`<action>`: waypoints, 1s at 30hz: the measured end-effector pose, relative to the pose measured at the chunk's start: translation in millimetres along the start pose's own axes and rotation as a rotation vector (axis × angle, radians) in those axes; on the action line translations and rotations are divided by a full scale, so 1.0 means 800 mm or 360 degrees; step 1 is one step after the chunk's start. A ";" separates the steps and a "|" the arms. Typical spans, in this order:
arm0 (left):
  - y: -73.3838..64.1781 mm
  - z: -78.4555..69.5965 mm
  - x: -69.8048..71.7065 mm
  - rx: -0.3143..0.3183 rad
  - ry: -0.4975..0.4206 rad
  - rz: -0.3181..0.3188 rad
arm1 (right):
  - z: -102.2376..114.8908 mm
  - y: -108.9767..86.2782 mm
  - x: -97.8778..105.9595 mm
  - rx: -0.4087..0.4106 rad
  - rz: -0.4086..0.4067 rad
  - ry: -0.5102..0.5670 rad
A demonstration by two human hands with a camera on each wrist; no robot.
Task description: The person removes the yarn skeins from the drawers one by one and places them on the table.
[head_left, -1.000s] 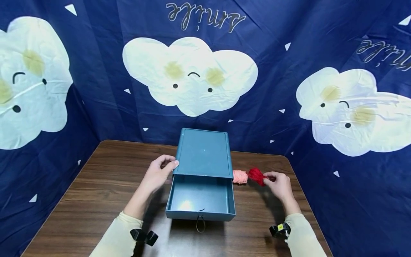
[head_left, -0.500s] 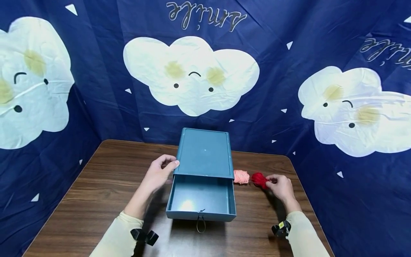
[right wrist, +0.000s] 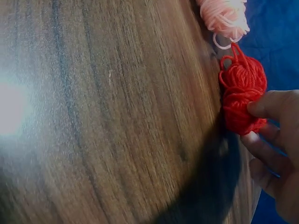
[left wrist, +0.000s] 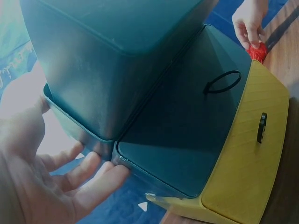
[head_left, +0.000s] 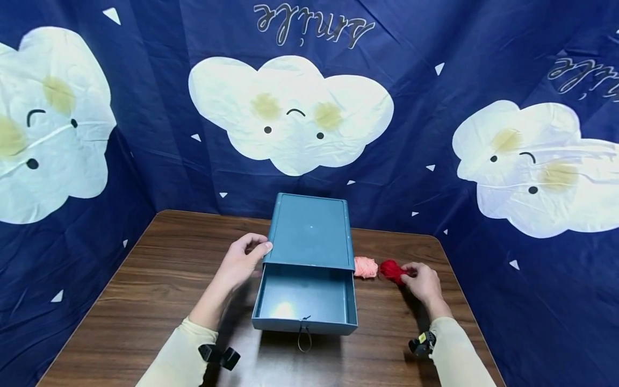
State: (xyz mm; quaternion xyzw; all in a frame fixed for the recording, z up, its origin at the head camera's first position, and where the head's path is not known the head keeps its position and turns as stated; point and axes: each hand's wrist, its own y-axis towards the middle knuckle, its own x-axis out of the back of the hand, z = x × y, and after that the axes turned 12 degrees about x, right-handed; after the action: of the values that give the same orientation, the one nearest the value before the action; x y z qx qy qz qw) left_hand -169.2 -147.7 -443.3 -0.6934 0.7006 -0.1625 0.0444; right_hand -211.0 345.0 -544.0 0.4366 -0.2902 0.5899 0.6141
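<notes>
red yarn [right wrist: 244,88], right of the box [head_left: 311,231], just beside the pink yarn [right wrist: 224,17] — pinched in your right hand [head_left: 423,281]. your left hand [head_left: 240,260], fingers loose, touches the box. risk: stray loops [right wrist: 222,79] snagging if you pull fast.

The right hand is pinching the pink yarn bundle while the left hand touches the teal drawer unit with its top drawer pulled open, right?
Not quite: the right hand pinches the red yarn bundle, as the right wrist view shows. The rest stands.
</notes>
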 end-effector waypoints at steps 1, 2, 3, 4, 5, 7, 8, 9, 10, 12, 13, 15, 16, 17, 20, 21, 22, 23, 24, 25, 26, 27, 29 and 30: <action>0.000 -0.001 0.000 -0.0001 -0.0001 0.0001 | 0.000 -0.001 0.001 0.0003 0.0007 0.0006; 0.000 -0.001 0.000 -0.0002 0.0003 0.0000 | 0.000 -0.002 0.002 0.0010 0.0011 0.0011; 0.000 -0.001 0.000 -0.0005 0.0013 -0.0002 | 0.000 -0.004 0.003 0.0018 0.0012 0.0019; 0.001 -0.001 0.000 -0.0009 0.0024 -0.0004 | 0.001 -0.005 0.005 0.0029 0.0012 0.0032; 0.001 -0.001 0.000 -0.0015 0.0037 -0.0008 | 0.001 -0.007 0.006 0.0038 0.0008 0.0043; 0.001 -0.001 0.000 -0.0030 0.0066 -0.0019 | 0.003 -0.010 0.009 0.0067 -0.0013 0.0064; 0.001 -0.001 0.000 -0.0036 0.0080 -0.0021 | 0.004 -0.011 0.010 0.0084 -0.0027 0.0075; 0.001 -0.001 0.000 -0.0040 0.0088 -0.0022 | 0.005 -0.012 0.012 0.0100 -0.0039 0.0085; 0.001 -0.001 0.000 -0.0045 0.0095 -0.0022 | 0.006 -0.013 0.014 0.0117 -0.0050 0.0093; 0.001 -0.001 0.001 -0.0048 0.0098 -0.0018 | 0.009 -0.016 0.018 0.0150 -0.0071 0.0098; 0.001 -0.001 0.001 -0.0048 0.0092 -0.0011 | 0.010 -0.018 0.020 0.0166 -0.0079 0.0100; 0.001 -0.001 0.000 -0.0048 0.0080 -0.0006 | 0.013 -0.020 0.024 0.0199 -0.0102 0.0090; 0.001 -0.001 0.000 -0.0052 0.0072 -0.0006 | 0.015 -0.022 0.026 0.0215 -0.0114 0.0086; 0.000 -0.001 0.000 -0.0053 0.0052 -0.0006 | 0.017 -0.023 0.027 0.0236 -0.0128 0.0085; -0.001 -0.003 0.000 -0.0055 -0.0014 -0.0003 | 0.027 -0.028 0.031 0.0306 -0.0159 0.0114; -0.002 -0.004 0.000 -0.0055 -0.0038 0.0001 | 0.032 -0.029 0.032 0.0331 -0.0167 0.0137; -0.002 -0.005 0.000 -0.0054 -0.0059 0.0007 | 0.037 -0.031 0.034 0.0362 -0.0172 0.0162; -0.003 -0.006 0.000 -0.0048 -0.0079 0.0012 | 0.042 -0.032 0.035 0.0390 -0.0174 0.0188; -0.003 -0.007 0.001 -0.0042 -0.0097 0.0017 | 0.047 -0.033 0.036 0.0414 -0.0176 0.0213; -0.003 -0.007 0.001 -0.0039 -0.0111 0.0022 | 0.053 -0.035 0.037 0.0437 -0.0180 0.0234; -0.003 -0.008 0.001 -0.0035 -0.0122 0.0027 | 0.059 -0.036 0.038 0.0459 -0.0184 0.0253; -0.003 -0.008 0.001 -0.0033 -0.0131 0.0031 | 0.064 -0.037 0.040 0.0483 -0.0187 0.0266; -0.003 -0.008 0.001 -0.0029 -0.0147 0.0028 | 0.075 -0.039 0.042 0.0524 -0.0190 0.0274; -0.003 -0.008 0.001 -0.0029 -0.0152 0.0026 | 0.081 -0.041 0.044 0.0544 -0.0190 0.0274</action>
State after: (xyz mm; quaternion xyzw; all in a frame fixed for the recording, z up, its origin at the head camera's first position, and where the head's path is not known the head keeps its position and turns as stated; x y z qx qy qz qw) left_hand -168.8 -147.7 -436.3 -0.6950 0.7047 -0.1226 0.0728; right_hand -164.2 307.1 -490.5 0.4990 -0.1059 0.6282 0.5875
